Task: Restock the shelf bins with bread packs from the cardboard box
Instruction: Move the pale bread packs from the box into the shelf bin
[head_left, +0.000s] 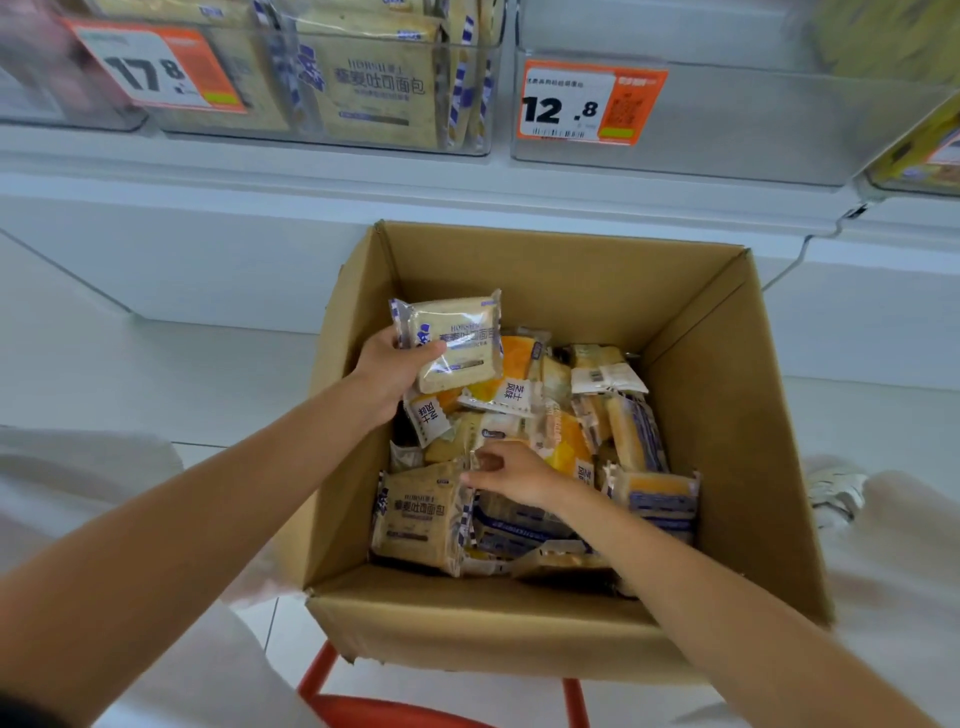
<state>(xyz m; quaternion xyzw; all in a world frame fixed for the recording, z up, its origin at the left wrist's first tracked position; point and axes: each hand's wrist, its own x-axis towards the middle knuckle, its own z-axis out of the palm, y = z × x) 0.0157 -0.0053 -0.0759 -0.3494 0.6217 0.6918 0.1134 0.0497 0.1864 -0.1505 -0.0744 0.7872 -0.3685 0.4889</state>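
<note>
Holding, left hand (387, 374): fingers and thumb wrapped round a pale beige, purple-trimmed plastic bread pack (457, 345), raised over the far-left part of the box, centre of frame.
Reaching, right hand (511, 475): low in the box, fingers curled at the crimped corner of a second beige bread pack (415, 517) at the lower left of the heap; whether they pinch it cannot be told.
Container: open brown cardboard box (727, 415), centre of frame, on a red-framed stool (363, 712); loose heap inside, beige packs mixed with orange-yellow packs (514, 358).
Likely target: clear plastic shelf bin (467, 140), upper left, orange price tag 17.8 (156, 67); matching beige packs upright in it.
Neighbour: second clear shelf bin (727, 119), upper right, price tag 12.8 (587, 104); no stock visible.
Risk: slick wrapper may slide from a one-handed grip on the lift; the mixed heap invites the wrong pack in the wrong bin; weight on the box rim could tip it off the stool.
Obstruction: white shelf ledge (260, 171) between box and bins; upright stock leaves little slack.
</note>
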